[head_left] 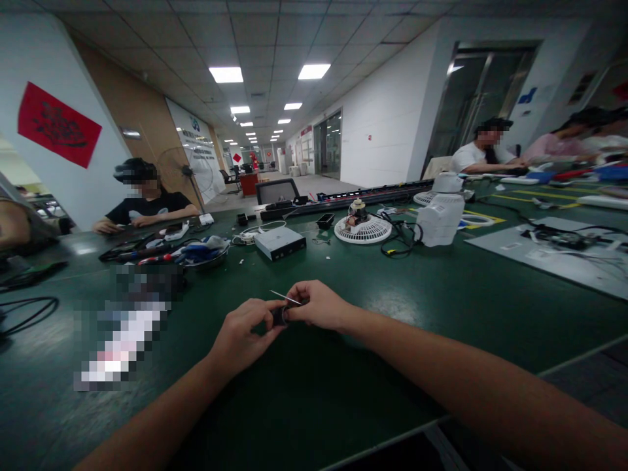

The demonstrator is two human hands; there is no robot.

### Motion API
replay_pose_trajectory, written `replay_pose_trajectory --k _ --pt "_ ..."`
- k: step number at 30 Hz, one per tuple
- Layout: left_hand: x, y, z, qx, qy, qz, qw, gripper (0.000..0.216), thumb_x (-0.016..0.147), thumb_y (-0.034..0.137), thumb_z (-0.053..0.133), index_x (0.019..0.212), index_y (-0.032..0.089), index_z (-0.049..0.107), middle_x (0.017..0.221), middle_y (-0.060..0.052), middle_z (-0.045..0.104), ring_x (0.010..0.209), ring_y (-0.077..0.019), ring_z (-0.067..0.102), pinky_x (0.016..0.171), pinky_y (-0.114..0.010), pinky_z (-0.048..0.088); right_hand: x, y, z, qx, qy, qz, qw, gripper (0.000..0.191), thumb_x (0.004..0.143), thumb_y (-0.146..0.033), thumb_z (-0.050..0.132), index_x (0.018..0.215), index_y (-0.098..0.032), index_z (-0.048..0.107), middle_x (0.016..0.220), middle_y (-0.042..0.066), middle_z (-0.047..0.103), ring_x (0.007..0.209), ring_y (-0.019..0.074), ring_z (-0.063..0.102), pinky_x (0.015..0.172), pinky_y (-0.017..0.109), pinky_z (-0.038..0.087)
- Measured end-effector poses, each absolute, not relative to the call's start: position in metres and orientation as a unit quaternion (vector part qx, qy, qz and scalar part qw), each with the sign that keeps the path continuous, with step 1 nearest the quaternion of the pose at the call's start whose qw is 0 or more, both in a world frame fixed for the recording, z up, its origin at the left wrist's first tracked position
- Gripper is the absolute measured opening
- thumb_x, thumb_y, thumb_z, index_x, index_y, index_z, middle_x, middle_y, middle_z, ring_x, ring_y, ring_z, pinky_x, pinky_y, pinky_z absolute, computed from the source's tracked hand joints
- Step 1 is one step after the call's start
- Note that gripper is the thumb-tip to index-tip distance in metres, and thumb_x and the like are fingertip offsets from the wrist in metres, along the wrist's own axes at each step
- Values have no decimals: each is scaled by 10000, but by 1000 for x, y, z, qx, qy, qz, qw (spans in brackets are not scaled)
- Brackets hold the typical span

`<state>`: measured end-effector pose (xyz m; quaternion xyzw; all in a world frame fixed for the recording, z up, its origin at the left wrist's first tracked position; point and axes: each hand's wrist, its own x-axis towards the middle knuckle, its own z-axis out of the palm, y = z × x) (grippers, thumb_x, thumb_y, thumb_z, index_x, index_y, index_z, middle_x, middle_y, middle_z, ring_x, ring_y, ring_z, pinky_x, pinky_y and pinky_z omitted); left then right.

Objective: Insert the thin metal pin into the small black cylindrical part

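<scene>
My left hand (246,328) is closed, thumb and forefinger pinching a small dark round piece (280,316) with a pale rim. Its exact kind is too small to make out. Fingers of my right hand (316,305) are closed on a thin, light-coloured rod (279,296), which slants up to the left above the dark piece. My right fingertips also meet the right side of that piece, partly covering it. Both hands are close together just above the green tabletop (392,373).
Beyond my hands stand a grey metal box-shaped drive (280,243), a white fan grille (363,230) with a motor, and a white fan housing (440,219). At left lie a bowl (206,252) with tools and a blurred-out flat object (130,333). People sit around the table.
</scene>
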<state>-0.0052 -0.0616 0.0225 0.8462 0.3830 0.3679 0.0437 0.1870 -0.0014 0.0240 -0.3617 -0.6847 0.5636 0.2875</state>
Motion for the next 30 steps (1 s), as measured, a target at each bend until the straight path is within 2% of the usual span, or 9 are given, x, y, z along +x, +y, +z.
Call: replay_pose_trajectory --k 3,6,9,12,15,18,23,26,30 --pt "-6 -59 22 814 428 392 30 213 794 219 650 686 216 466 1091 -69 710 992 -220 670 818 -340 545 187 2 21 -354 -729 489 323 267 756 -246 707 982 -150 601 774 -9 618 592 88 536 497 196 406" --pt "-7 -56 23 785 471 400 45 219 790 236 647 687 214 455 1103 -67 706 1011 -228 671 852 -359 544 197 6 30 -377 -790 331 351 163 848 -237 598 986 -151 616 847 27 647 684 110 564 591 226 426" --pt "-9 -52 23 762 507 396 71 214 776 222 651 700 217 450 1083 -56 715 1000 -229 678 842 -377 555 213 9 44 -355 -869 167 301 106 846 -195 587 909 -166 667 849 29 667 704 123 568 642 251 411" --pt "-12 -50 20 762 517 381 83 214 774 218 647 698 219 447 1068 -53 721 997 -234 678 845 -398 553 223 10 52 -300 -916 106 247 141 853 -199 598 954 -177 693 904 39 681 778 142 591 702 265 416" --pt "-12 -50 18 791 492 354 82 186 772 209 643 712 219 467 1104 -60 712 1014 -238 669 843 -398 544 222 8 53 -273 -936 73 210 161 858 -214 596 974 -194 707 934 38 690 833 163 606 728 277 418" --pt "-11 -52 18 799 492 340 69 162 770 206 632 724 222 478 1097 -68 714 1004 -244 670 821 -397 545 217 3 52 -309 -927 54 203 175 851 -232 588 962 -203 721 934 45 703 840 181 615 723 289 423" --pt "-10 -53 18 807 490 320 74 169 763 208 639 727 224 474 1053 -55 727 1013 -248 671 804 -382 548 214 -1 52 -352 -908 130 185 167 809 -236 610 908 -211 742 859 25 730 748 160 635 654 259 434" --pt "-11 -52 16 809 490 315 75 159 761 211 648 742 224 492 1069 -53 721 1029 -248 664 790 -374 550 215 1 52 -378 -897 119 195 173 805 -247 604 892 -210 749 863 33 736 756 172 643 638 261 436" --pt "-12 -51 15 812 485 314 87 159 762 200 640 738 225 485 1012 -55 726 1037 -249 662 790 -377 551 215 4 51 -351 -906 170 167 173 796 -247 615 894 -209 753 834 25 740 722 156 647 624 244 445"
